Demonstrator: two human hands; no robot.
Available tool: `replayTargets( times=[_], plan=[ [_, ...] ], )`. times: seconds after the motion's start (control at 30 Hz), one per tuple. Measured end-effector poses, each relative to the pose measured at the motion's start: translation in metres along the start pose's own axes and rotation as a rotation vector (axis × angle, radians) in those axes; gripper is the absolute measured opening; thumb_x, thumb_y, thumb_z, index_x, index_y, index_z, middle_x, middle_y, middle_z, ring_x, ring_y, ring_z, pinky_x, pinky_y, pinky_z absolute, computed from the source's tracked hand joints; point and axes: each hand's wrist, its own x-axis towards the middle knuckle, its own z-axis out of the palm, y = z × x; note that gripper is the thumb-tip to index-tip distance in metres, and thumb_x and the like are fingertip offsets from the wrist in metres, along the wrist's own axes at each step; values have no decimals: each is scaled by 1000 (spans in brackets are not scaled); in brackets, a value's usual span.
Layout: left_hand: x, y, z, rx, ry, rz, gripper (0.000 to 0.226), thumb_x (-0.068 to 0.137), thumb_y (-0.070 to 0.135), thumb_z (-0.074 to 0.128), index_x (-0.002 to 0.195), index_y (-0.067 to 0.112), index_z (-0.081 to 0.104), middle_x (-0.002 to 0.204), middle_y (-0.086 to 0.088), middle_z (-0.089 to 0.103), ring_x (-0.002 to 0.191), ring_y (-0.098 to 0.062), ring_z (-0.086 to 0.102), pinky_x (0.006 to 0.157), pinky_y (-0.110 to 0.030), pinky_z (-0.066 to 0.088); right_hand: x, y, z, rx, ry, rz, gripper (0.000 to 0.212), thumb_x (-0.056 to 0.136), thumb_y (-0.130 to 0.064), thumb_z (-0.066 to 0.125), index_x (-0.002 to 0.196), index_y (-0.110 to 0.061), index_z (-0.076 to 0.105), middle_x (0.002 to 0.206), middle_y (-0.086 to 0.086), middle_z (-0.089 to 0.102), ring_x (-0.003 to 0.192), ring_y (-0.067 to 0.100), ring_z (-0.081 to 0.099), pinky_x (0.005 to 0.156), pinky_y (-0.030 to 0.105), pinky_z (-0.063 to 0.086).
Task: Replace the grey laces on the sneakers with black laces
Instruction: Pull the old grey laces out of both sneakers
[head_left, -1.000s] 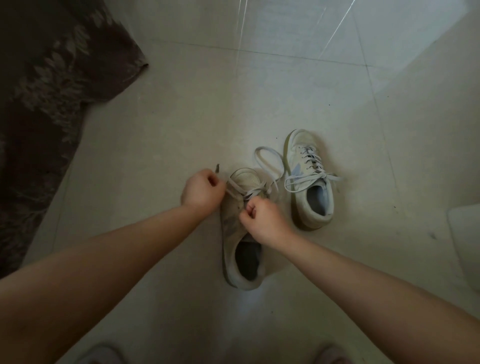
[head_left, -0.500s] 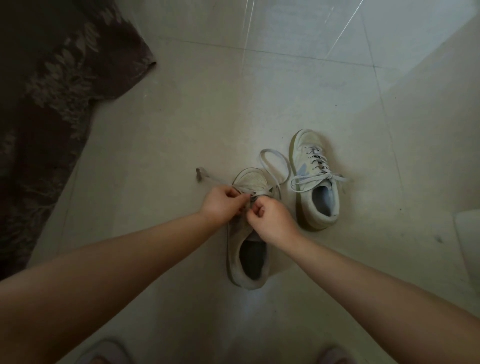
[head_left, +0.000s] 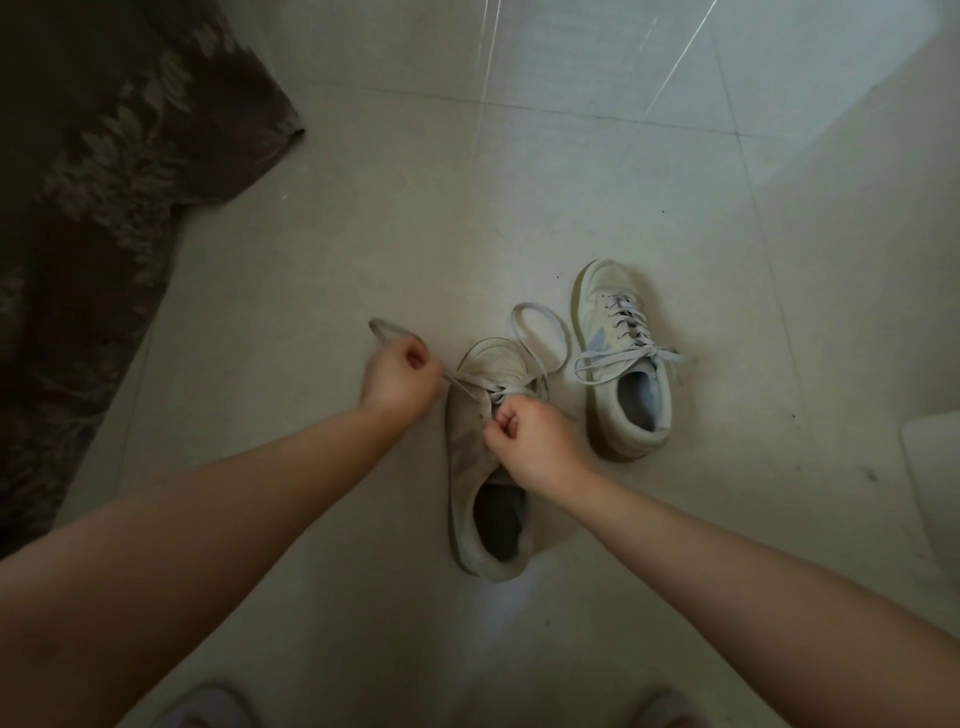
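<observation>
Left hand (head_left: 400, 376) grips grey lace (head_left: 470, 382), pulled aside; right hand (head_left: 530, 441) pinches lace over near sneaker (head_left: 467, 467). Second sneaker (head_left: 623, 358) laced, beside.

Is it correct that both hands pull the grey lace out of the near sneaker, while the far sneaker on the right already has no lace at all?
Not quite. In the head view the far sneaker is still fully laced and tied with a bow. The rest holds: the left hand and right hand both grip the grey lace of the near sneaker.
</observation>
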Motion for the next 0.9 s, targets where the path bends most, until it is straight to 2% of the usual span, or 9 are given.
replayTargets(
  times=[0.1,0.17,0.3,0.43,0.53,0.63,0.73,0.83,0.9],
  plan=[
    [14,-7,-19,-78,191,-131,15,86,15,55,72,13,53,75,-8,61,71,-23,60,63,-27,42,3,1,1,14,-13,10,23,85,-23,59,66,-17,47,62,-2,48,60,18,46,55,28,32],
    [9,-7,-19,-153,189,-201,20,91,25,54,78,9,56,72,-8,61,69,-23,59,58,-26,39,3,1,0,11,-14,8,19,85,-23,59,70,-15,51,64,-2,49,61,17,45,55,28,32],
    [-23,5,6,-252,-125,-343,44,87,52,58,68,12,57,59,-4,57,56,-20,55,49,-23,40,2,1,1,33,-1,9,17,84,-22,61,71,-14,53,60,-5,47,59,15,45,56,29,34],
    [-28,11,19,-101,-282,-173,30,88,28,65,67,12,53,60,-3,56,48,-11,51,37,-13,35,2,3,2,56,4,19,20,84,-19,61,68,-19,50,57,-7,46,54,11,43,54,27,34],
    [-20,5,19,-47,-212,-76,29,89,21,64,64,12,52,59,-3,56,50,-12,52,47,-17,42,1,2,0,56,6,13,22,84,-19,61,66,-19,48,57,-7,46,56,13,44,57,29,37],
    [1,-6,3,-102,13,-142,21,86,23,64,74,6,61,69,-11,60,66,-20,54,64,-31,47,0,1,-1,33,-15,-1,19,87,-22,59,71,-13,53,56,-5,47,54,13,43,56,30,38],
    [22,-13,-17,-132,176,-174,24,82,26,64,75,4,61,75,-16,64,67,-20,54,70,-41,51,1,1,-2,24,-23,-2,22,89,-24,59,69,-16,51,56,-5,47,52,11,42,54,29,37],
    [12,-5,-13,-223,120,-165,30,86,35,63,68,12,54,71,-13,61,62,-21,53,63,-40,50,2,1,-1,33,-18,2,20,88,-23,60,72,-14,53,57,-4,47,54,13,44,58,31,42],
    [-5,3,-1,-270,-46,-257,37,85,43,65,68,13,51,63,-8,56,52,-20,49,48,-27,43,1,1,0,45,-14,5,19,87,-23,60,73,-13,54,57,-5,47,56,14,45,60,33,44]
  ],
)
